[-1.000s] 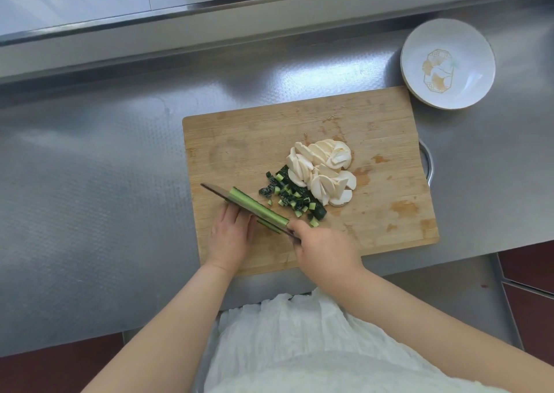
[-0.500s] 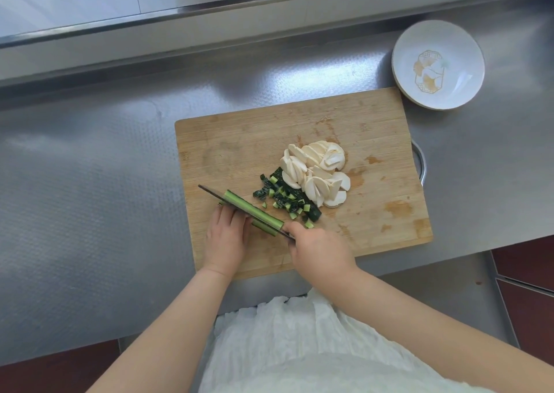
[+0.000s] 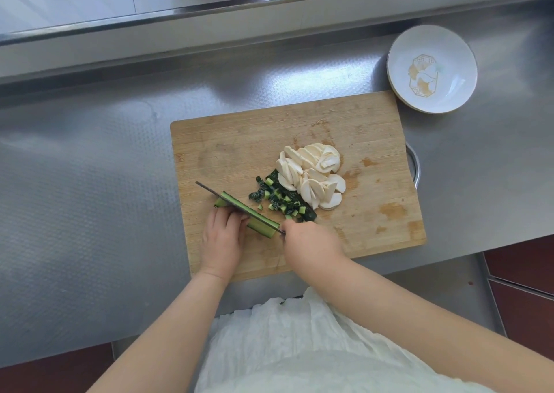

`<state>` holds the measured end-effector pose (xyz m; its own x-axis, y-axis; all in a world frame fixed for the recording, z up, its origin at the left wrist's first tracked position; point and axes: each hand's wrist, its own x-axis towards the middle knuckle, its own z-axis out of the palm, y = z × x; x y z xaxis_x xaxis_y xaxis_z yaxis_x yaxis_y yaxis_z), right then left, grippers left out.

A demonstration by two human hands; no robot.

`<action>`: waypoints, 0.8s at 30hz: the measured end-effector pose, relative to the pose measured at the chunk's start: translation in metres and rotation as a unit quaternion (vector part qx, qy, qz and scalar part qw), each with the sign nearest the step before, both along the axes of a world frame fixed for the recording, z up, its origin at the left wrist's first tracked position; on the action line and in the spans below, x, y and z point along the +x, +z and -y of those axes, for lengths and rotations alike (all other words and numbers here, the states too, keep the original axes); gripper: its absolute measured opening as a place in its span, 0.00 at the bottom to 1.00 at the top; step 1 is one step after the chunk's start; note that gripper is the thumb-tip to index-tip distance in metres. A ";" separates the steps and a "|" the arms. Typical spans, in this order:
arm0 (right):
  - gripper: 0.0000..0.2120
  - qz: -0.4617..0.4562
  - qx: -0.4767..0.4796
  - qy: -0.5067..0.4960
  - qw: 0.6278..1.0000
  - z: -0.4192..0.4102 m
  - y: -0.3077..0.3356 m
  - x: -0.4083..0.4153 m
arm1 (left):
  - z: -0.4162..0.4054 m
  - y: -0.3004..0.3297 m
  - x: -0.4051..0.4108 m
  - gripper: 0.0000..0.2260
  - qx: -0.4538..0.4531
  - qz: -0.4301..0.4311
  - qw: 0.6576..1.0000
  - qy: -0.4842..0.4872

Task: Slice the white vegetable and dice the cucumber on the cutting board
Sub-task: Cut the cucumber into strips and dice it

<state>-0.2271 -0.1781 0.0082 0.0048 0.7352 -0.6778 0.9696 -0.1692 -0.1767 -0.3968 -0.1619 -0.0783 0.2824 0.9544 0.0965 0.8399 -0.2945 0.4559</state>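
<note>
A wooden cutting board (image 3: 239, 141) lies on the steel counter. White vegetable slices (image 3: 311, 177) are heaped at its middle, with diced cucumber (image 3: 278, 199) touching their left side. My left hand (image 3: 223, 237) presses down on long cucumber strips (image 3: 254, 217) near the board's front left. My right hand (image 3: 308, 247) grips a knife (image 3: 230, 202), whose blade runs lengthwise along the strips, tip pointing up-left. The knife's handle is hidden inside my fist.
A white bowl (image 3: 431, 66) with a gold pattern stands on the counter past the board's far right corner. A metal handle (image 3: 415, 165) sticks out from under the board's right edge. A raised steel ledge (image 3: 209, 18) runs along the back.
The blade has slid slightly along the cucumber strips and the strips' near end now shows in front of my left fingers. The heaps of slices and dice are unchanged.
</note>
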 end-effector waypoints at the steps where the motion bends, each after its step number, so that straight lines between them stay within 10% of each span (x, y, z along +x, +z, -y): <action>1: 0.13 0.002 -0.007 -0.001 1.000 0.000 0.000 0.000 | 0.000 0.000 0.000 0.12 0.001 0.002 1.000 0.001; 17: 0.12 -0.114 -0.049 -0.141 0.982 -0.006 -0.024 0.030 | 0.003 0.003 -0.002 0.04 -0.033 0.005 0.999 -0.006; 24: 0.11 -0.055 0.079 -0.019 0.995 0.018 -0.016 0.013 | 0.004 0.008 -0.006 0.13 -0.043 0.015 0.999 0.008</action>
<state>-0.2145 -0.1965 -0.0083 -0.0336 0.8338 -0.5510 0.9363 -0.1666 -0.3092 -0.4027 -0.1663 -0.0702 0.2652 0.9639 0.0221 0.8296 -0.2398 0.5043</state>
